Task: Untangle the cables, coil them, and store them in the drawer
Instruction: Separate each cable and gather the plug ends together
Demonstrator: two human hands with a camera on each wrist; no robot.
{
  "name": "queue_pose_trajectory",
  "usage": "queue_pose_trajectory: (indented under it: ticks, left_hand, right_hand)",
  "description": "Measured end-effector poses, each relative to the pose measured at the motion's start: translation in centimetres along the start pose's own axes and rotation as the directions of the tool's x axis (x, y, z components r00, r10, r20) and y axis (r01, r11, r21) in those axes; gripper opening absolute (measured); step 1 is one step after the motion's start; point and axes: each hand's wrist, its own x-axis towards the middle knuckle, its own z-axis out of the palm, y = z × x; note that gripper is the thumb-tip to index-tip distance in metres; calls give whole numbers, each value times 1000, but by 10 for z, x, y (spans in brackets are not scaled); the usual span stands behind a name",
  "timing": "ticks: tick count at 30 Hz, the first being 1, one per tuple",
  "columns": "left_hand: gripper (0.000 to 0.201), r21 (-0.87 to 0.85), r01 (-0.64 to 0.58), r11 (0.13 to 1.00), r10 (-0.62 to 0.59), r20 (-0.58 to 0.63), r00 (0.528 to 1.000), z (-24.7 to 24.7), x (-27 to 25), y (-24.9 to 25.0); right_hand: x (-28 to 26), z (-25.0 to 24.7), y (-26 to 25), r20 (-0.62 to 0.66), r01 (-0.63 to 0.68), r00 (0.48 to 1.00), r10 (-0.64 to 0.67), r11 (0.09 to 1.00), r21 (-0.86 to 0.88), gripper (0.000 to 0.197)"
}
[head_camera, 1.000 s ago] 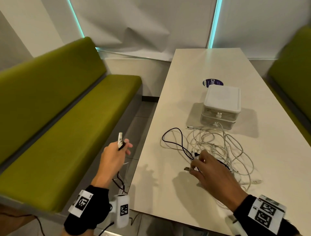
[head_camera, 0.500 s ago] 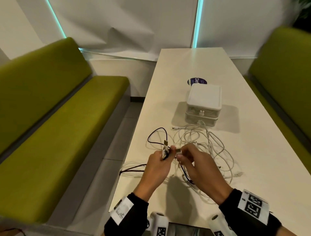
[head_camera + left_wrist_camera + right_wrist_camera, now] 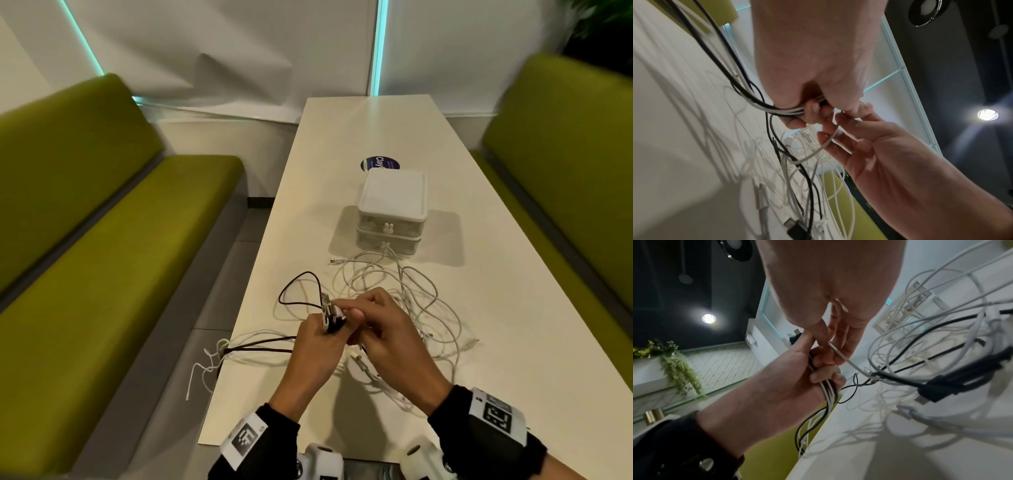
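Note:
A tangle of white cables lies on the white table, with a black cable looped at its left. My left hand grips a bundle of black and white cable ends; their plugs stick up from my fist. My right hand touches the left one and pinches a single white cable between thumb and fingers. That cable runs down into the tangle. The white two-drawer box stands behind the tangle with both drawers closed.
Several cables hang over the table's left edge, above the floor. Green benches flank the table on both sides. A round blue sticker lies behind the box. A black plug lies in the tangle.
My left hand has come in from over the left bench to the table, bringing the cable ends with it. My right hand has lifted off the tangle and met it.

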Motion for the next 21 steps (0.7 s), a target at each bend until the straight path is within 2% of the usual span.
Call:
queue_pose_trajectory:
  ticks: [7, 9, 12, 14, 18, 21]
  left_hand:
    - [47, 5, -57, 998, 57, -60, 997, 2, -4, 0]
    - [45, 12, -87, 996, 88, -133, 987, 2, -6, 1]
    - [48, -3, -158, 987, 154, -197, 968, 2, -8, 3]
    - [47, -50, -180, 982, 165, -223, 961, 2, -10, 5]
    - [49, -178, -249, 952, 190, -294, 937, -2, -9, 18]
    - [56, -255, -281, 925, 183, -349, 919, -12, -10, 34]
  right_hand:
    - [-2, 2, 1, 28, -116, 993, 114, 989, 93, 64]
    - [-3, 0, 0, 36, -185, 983, 183, 979, 80, 60]
    - [-3, -3, 1, 119, -248, 963, 243, 968, 26, 40]
    - [-2, -2, 5, 141, -181, 971, 191, 980, -79, 26]
    - [0, -2, 13, 220, 13, 973, 75, 926, -376, 52]
    - [3, -5, 14, 258, 112, 966, 14, 878, -466, 50]
